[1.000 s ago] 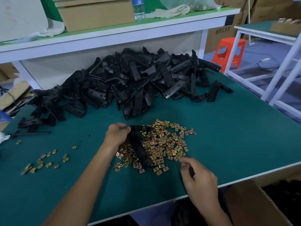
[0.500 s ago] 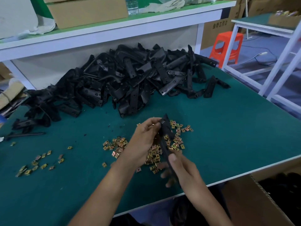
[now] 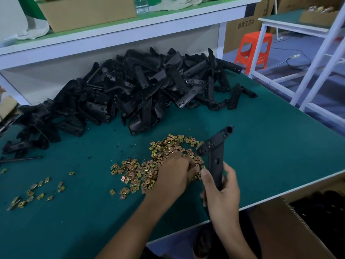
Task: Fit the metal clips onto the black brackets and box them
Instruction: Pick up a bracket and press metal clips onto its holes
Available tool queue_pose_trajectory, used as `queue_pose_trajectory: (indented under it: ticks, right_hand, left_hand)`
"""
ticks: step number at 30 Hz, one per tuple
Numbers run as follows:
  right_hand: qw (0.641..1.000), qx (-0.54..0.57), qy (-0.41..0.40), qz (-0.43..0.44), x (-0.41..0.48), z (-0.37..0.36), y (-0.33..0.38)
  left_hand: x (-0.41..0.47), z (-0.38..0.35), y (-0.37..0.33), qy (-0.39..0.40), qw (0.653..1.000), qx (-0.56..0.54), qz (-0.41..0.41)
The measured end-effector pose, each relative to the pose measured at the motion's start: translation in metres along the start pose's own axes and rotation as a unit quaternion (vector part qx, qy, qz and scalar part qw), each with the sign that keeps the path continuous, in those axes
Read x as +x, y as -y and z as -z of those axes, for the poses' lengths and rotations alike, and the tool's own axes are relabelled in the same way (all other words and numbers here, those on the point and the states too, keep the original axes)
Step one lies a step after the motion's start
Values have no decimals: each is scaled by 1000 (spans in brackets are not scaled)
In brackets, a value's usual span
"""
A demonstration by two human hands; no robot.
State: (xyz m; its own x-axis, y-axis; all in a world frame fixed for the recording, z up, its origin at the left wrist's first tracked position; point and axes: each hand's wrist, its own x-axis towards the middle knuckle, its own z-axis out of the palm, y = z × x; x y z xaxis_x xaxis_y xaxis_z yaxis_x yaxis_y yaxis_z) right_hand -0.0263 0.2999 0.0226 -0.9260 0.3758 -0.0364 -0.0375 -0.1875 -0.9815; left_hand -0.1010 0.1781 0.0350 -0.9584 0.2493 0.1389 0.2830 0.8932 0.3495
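Observation:
My right hand [image 3: 222,193] grips the lower end of one black bracket [image 3: 214,152] and holds it upright over the green table [image 3: 270,146], its angled top pointing up and right. My left hand [image 3: 173,176] lies on the pile of gold metal clips [image 3: 149,169], just left of that bracket. Its fingers curl down into the clips, so the fingertips are hidden and I cannot tell whether they pinch one. A big heap of black brackets [image 3: 130,94] fills the back of the table.
A small scatter of clips [image 3: 37,189] lies at the near left. An open cardboard box [image 3: 291,230] with dark parts inside stands below the table's front right edge. A white shelf [image 3: 130,32] overhangs the heap. An orange stool [image 3: 252,49] stands beyond the table.
My right hand has taken the bracket over from my left hand and carried it right, off the clip pile. My left hand let go and dropped onto the clips.

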Motion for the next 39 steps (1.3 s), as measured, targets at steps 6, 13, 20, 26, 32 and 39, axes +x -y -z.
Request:
queue_pose_trajectory:
  ticks: [6, 13, 20, 26, 32, 39]
  right_hand:
    - [999, -27, 23, 7, 0, 2, -4]
    - [998, -55, 35, 21, 1, 3, -5]
    - [997, -70, 31, 19, 2, 2, -7]
    - [997, -72, 26, 18, 2, 4, -7]
    - [996, -80, 25, 26, 2, 4, -7]
    - [997, -69, 27, 21, 1, 3, -5]
  left_hand:
    - [3, 10, 2, 8, 994, -101, 45]
    - [-6, 9, 10, -25, 999, 47, -10]
    - [-14, 13, 15, -25, 999, -19, 4]
    - [-10, 5, 5, -10, 998, 60, 1]
    - [-15, 6, 17, -4, 1000, 20, 2]
    - [-17, 7, 15, -24, 999, 23, 8]
